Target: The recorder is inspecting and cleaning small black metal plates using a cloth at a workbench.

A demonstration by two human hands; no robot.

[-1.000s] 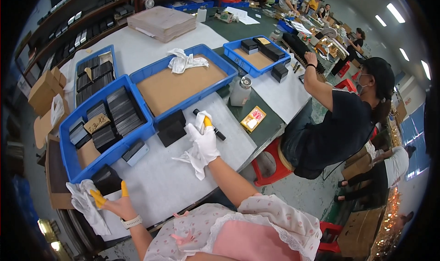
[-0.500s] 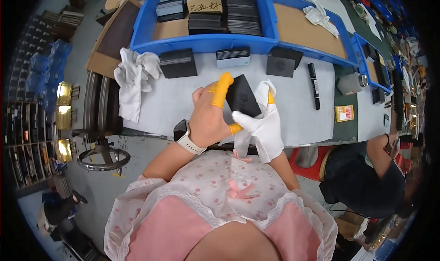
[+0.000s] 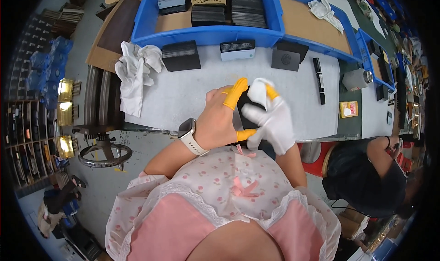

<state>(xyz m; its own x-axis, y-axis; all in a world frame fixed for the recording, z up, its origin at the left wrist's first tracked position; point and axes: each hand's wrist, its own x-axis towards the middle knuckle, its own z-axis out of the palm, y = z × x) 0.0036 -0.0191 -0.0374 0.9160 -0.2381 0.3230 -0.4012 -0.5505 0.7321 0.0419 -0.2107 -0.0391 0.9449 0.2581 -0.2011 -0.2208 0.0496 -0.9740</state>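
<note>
My left hand (image 3: 214,119), bare but for yellow finger cots on the thumb and a finger, grips a thin black card (image 3: 248,116) by its edges. In a white glove with a yellow finger cot, my right hand (image 3: 277,126) is slightly blurred. It pinches a white cloth (image 3: 259,89) against the card's upper right part. Glove and cloth hide much of the card's face. Beyond my hands stand a stack of black cards (image 3: 181,57), a smaller stack with a pale front (image 3: 237,50) and a dark grey card with a round emblem (image 3: 286,60).
A blue bin (image 3: 208,35) with card stacks borders the far side, beside a shallower blue tray (image 3: 316,52). White gloves (image 3: 133,80) lie at left. A black marker (image 3: 319,80), a grey bottle (image 3: 357,80) and a small yellow packet (image 3: 349,110) are at right. Another person (image 3: 366,174) sits right.
My right hand has shifted right and the cloth now covers the card's upper right part. The card's face, plainly seen before, is now mostly hidden. The view has shifted slightly.
</note>
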